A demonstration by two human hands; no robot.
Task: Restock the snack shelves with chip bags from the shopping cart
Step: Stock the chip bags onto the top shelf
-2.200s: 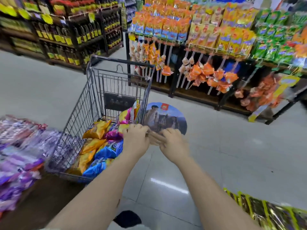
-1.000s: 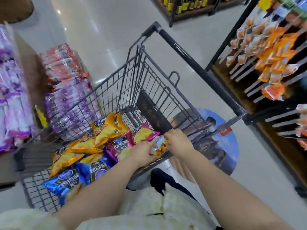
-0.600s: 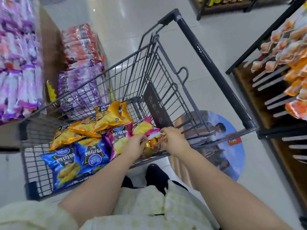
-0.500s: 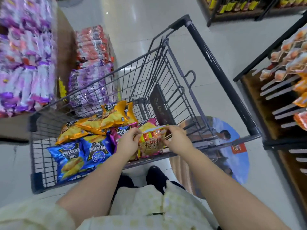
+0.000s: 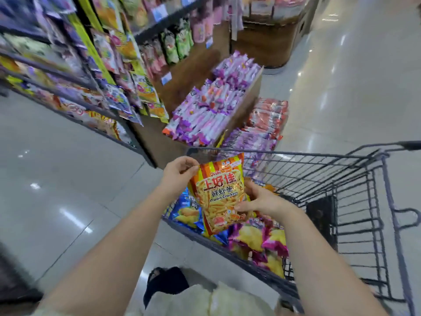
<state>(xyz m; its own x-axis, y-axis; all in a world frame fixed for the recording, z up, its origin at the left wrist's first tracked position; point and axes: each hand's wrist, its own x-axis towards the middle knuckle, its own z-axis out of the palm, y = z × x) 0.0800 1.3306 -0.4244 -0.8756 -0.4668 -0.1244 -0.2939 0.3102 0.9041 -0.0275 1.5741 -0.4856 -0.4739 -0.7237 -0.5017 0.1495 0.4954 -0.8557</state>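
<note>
An orange and yellow prawn cracker bag is held upright above the near edge of the shopping cart. My left hand pinches its top left corner. My right hand grips its lower right side. Inside the cart lie blue chip bags and pink and yellow chip bags. The snack shelves with hanging and standing packets run along the upper left.
A wooden bin of purple and white packets stands just beyond the cart, with red and purple packs stacked beside it. Shiny tiled floor stretches to the left and far right. My dark shoe shows below.
The bag has come up out of the cart, held by both hands. My view has swung left from the cart toward the snack shelves.
</note>
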